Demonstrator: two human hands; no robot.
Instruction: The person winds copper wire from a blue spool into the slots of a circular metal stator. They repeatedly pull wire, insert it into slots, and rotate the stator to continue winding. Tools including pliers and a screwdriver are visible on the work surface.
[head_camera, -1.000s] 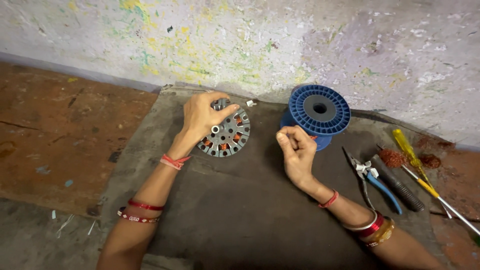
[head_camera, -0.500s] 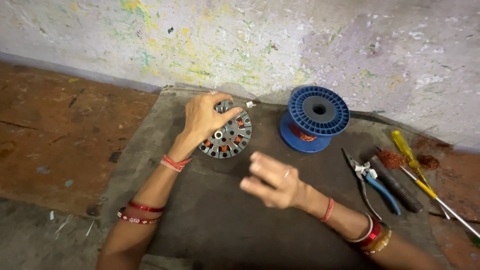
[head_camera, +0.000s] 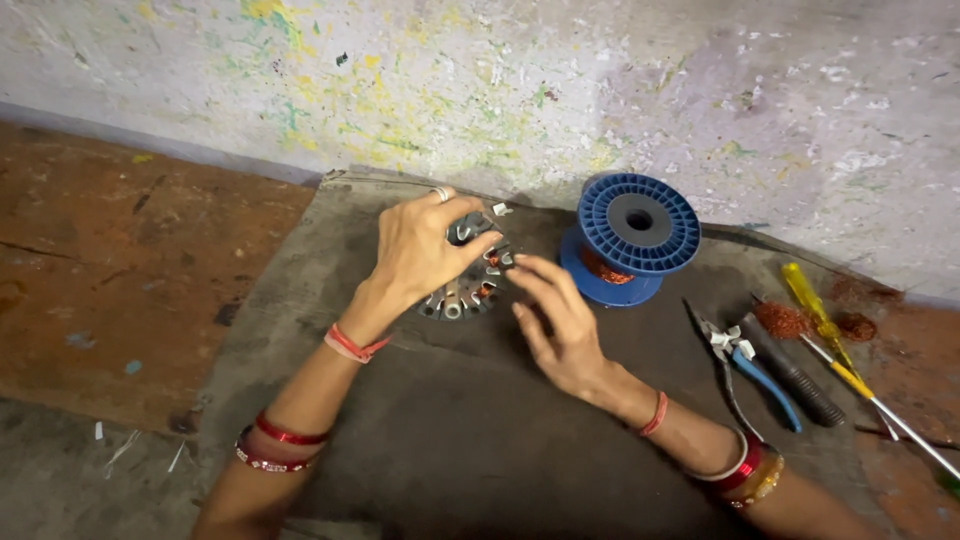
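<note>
Both hands on round slotted stator (head_camera: 470, 290), left hand (head_camera: 425, 250), right hand (head_camera: 560, 330)

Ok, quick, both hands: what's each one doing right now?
Left hand: closed over the round stator core, gripping it.
Right hand: open, fingertips touching the core's edge, holding nothing.

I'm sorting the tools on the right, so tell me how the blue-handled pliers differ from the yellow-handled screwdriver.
The blue-handled pliers have two handles joined at a pivot; the yellow-handled screwdriver is one straight piece with a clear yellow grip. The pliers lie nearer the blue spool, the screwdriver farther right beside the copper wire scraps. Both lie flat, untouched by either hand.
</note>
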